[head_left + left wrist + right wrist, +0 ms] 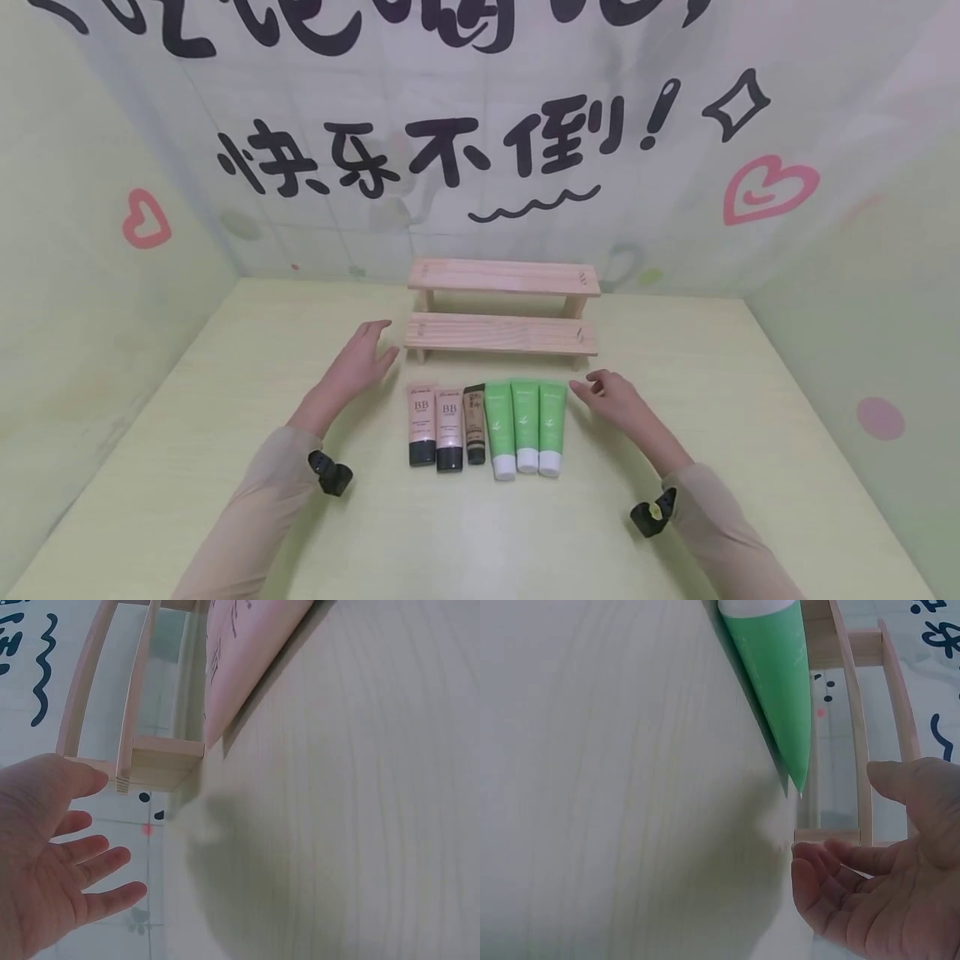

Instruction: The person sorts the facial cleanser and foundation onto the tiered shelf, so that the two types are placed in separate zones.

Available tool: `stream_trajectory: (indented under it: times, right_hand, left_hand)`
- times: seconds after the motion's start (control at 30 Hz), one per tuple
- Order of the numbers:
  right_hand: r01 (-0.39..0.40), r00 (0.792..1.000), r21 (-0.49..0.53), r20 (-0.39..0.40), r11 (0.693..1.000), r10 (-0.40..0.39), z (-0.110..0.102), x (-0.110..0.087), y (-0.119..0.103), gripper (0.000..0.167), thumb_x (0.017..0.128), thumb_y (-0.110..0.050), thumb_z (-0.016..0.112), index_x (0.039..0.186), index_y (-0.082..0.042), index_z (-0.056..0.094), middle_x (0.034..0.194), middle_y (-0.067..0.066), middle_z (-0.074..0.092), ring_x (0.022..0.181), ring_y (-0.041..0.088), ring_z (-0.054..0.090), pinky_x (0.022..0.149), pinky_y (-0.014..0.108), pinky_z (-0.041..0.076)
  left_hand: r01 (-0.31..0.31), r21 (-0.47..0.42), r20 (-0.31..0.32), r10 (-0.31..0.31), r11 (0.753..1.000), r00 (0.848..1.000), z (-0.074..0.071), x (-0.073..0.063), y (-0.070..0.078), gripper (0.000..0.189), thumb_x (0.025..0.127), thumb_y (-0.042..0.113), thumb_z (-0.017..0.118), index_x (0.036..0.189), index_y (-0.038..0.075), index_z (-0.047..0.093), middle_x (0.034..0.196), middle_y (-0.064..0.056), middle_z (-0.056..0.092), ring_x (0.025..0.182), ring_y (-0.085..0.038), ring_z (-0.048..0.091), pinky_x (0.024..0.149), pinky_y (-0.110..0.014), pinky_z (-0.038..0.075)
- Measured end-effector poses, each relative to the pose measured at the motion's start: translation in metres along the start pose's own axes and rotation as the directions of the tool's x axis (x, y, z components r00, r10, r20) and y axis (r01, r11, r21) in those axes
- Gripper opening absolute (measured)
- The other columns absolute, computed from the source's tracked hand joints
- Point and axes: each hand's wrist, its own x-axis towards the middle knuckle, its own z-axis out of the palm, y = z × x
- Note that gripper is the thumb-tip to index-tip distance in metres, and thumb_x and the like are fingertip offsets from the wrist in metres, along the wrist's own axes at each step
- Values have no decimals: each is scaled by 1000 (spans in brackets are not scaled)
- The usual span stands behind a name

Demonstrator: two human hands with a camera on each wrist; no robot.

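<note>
Side by side on the table lie two pink BB cream tubes [422,421] with black caps, a slim brown tube [475,421] and three green tubes [527,421] with white caps. My left hand [364,360] is held left of the pink tubes, beside the lower shelf's left end, fingers spread and holding nothing. To the right of the green tubes, my right hand [613,397] has loosely bent fingers with nothing in them. Its thumb points toward the nearest green tube [774,682] in the right wrist view. A pink tube [244,656] shows at the top of the left wrist view.
Behind the tubes stands a two-step wooden rack with a lower shelf [501,333] and a higher back shelf [504,276]. The pale table [480,542] meets a printed wall [375,242] at the back and walls at both sides. Each wrist wears a small black camera [330,475].
</note>
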Motion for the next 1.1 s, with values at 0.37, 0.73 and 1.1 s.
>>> stream_trajectory:
  times: [0.37,0.73,1.1]
  right_hand:
    - [-13,998,14,67,1000,12,15,-2,-18,60,89,-36,56,122,13,47,109,28,58,92,32,59,76,39,54]
    - [-120,987,6,111,993,119,26,-2,-29,80,79,-33,70,132,14,32,110,27,58,84,25,61,73,35,55]
    - [-163,981,4,107,987,162,32,-4,-32,79,77,-34,71,128,16,36,112,31,57,73,20,62,72,35,55]
  left_hand:
    - [15,-62,41,-12,998,999,0,17,8,53,95,21,48,138,-4,30,139,-27,32,120,-38,43,98,-49,43]
    - [81,-148,64,-73,986,995,5,31,8,56,94,20,49,138,-7,28,141,-29,28,123,-39,41,100,-48,42]
    - [150,-205,109,-130,967,986,8,47,10,56,94,18,49,140,-5,27,144,-26,26,126,-38,39,99,-45,44]
